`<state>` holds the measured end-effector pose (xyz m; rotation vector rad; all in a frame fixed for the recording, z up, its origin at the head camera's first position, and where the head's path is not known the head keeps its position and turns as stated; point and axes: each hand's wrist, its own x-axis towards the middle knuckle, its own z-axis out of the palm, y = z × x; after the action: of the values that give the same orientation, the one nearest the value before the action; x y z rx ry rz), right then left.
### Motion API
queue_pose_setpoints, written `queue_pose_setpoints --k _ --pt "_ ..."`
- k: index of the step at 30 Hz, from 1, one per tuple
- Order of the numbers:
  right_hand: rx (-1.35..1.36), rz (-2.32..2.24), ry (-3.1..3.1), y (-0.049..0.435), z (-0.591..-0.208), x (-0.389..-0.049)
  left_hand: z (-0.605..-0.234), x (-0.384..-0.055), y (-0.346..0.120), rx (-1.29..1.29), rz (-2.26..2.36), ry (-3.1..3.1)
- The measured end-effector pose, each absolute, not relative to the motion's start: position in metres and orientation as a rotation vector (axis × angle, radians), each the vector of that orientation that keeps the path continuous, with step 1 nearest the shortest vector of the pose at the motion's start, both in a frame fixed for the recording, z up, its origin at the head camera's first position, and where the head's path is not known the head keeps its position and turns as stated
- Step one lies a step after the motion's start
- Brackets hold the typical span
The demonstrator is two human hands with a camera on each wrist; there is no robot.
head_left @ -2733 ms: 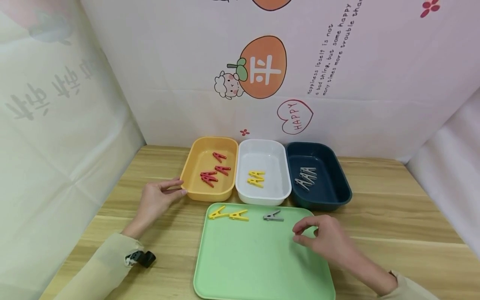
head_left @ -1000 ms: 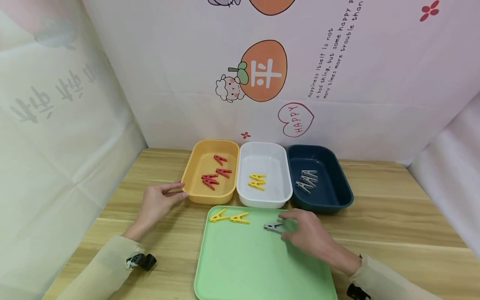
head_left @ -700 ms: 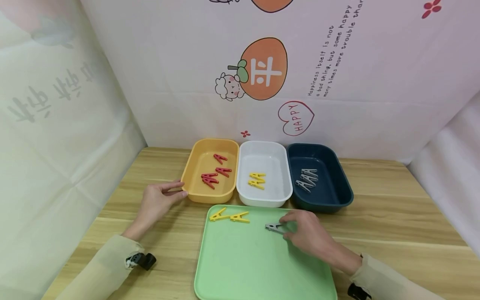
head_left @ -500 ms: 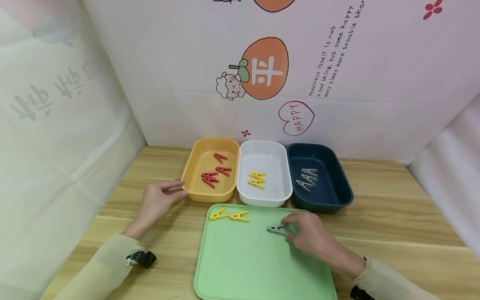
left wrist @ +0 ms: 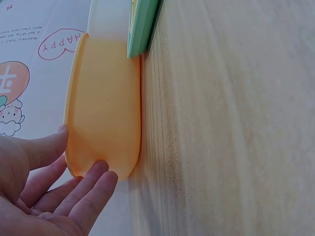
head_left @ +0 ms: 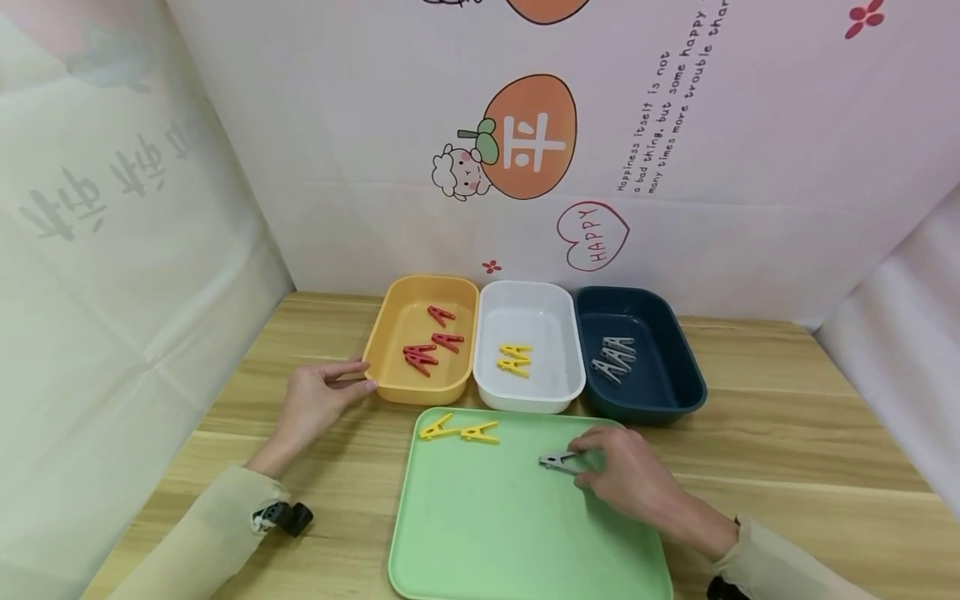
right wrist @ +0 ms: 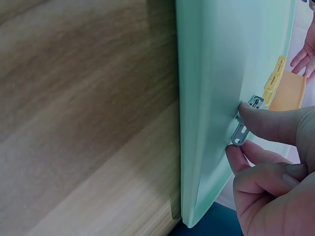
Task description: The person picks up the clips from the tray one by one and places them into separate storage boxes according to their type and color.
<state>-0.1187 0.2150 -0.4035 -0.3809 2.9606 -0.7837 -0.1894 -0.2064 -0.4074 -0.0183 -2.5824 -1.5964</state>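
My right hand (head_left: 633, 475) holds a grey clothespin (head_left: 557, 462) by its handle ends, between thumb and fingers, low over the green tray (head_left: 510, 533). The right wrist view shows that clothespin (right wrist: 240, 133) between the thumb and a fingertip. At the tray's far left edge lie two yellow clothespins (head_left: 457, 430). My left hand (head_left: 318, 408) touches the near left corner of the orange-yellow box (head_left: 420, 393); in the left wrist view its fingers (left wrist: 96, 189) lie loosely extended against the box's outer wall.
Beyond the tray, three boxes stand side by side. Red clothespins (head_left: 418, 358) lie in the orange-yellow one, two yellow ones in the white box (head_left: 528, 403), grey ones in the dark blue box (head_left: 678, 392). A printed cloth (head_left: 375, 167) hangs behind the wooden table (head_left: 780, 433).
My right hand has come left to the grey clothespin and taken hold of it. The clothespin has shifted nearer to me, then slightly right. My left hand stays at the box.
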Motion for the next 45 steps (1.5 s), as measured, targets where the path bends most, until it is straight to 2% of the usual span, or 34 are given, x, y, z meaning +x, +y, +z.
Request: queue_pose_setpoints --k 21,45 --pt "-0.38 -0.861 2.95 0.221 -0.395 -0.113 -0.41 -0.188 -0.206 -0.037 -1.609 -2.573" --pt "-0.383 -0.996 2.957 0.244 -0.356 -0.106 -0.409 -0.19 -0.206 -0.059 -1.601 -2.577"
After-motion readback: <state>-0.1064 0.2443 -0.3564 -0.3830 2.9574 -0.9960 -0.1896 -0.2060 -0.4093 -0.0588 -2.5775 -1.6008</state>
